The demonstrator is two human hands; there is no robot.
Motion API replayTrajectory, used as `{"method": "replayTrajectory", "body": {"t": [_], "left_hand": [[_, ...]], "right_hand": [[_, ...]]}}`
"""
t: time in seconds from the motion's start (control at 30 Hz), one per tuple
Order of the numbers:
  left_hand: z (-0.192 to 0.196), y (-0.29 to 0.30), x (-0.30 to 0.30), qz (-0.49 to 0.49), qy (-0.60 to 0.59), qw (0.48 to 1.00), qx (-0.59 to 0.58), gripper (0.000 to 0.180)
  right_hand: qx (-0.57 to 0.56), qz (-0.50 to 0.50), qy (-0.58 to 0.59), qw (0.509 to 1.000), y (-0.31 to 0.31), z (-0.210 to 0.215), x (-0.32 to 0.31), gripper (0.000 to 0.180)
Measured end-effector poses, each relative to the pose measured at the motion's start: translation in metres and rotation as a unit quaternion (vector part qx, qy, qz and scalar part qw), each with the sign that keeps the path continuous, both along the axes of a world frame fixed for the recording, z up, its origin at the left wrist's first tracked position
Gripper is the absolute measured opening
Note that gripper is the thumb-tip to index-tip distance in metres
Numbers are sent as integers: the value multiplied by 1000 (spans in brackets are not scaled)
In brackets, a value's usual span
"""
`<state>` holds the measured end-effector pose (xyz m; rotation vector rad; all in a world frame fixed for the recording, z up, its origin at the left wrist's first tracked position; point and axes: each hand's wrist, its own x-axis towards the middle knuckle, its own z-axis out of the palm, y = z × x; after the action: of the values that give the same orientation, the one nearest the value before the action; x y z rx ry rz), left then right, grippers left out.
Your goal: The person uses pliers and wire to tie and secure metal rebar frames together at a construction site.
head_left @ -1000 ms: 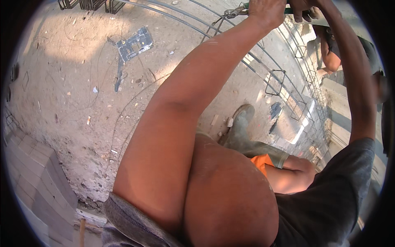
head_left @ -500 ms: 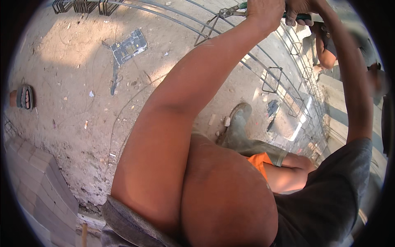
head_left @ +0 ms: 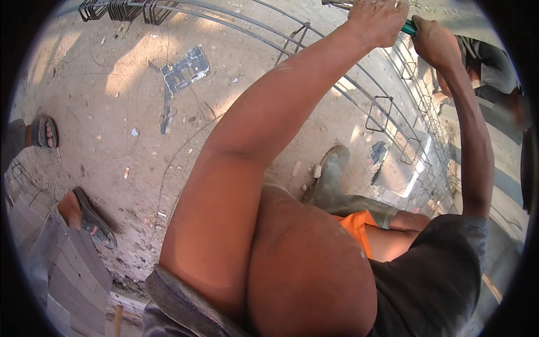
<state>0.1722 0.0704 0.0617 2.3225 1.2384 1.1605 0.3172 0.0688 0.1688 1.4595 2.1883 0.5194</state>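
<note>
Green-handled tool (head_left: 409,27) now farther from rebar stirrup (head_left: 288,39)

Patchy sunlight, shaded ground (head_left: 101,160), curved dark-rimmed edges

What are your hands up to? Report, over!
Left hand, right hand: both closed on green-handled tool. Left hand hides much of it. Steel bars close by; someone's sandaled feet off left.

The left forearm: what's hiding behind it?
Steel reinforcing bars run behind the left forearm, showing on both sides of it, with dirt ground below them. The stretch right behind the arm is covered, so I can't see it.
</note>
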Motion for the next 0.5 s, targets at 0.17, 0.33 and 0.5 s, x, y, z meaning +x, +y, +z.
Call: {"method": "replayTrajectory", "body": {"t": [0.17, 0.33, 0.5], "left_hand": [[37, -6, -7, 90, -287, 947, 110, 82], [43, -3, -20, -75, -296, 949, -79, 107], [91, -61, 2, -330, -196, 789, -481, 92]], "right_hand": [[-66, -221, 286, 930, -36, 28, 62, 35], [-178, -343, 476, 790, -92, 83, 53, 27], [-64, -341, 456, 820, -162, 89, 68, 21]]}}
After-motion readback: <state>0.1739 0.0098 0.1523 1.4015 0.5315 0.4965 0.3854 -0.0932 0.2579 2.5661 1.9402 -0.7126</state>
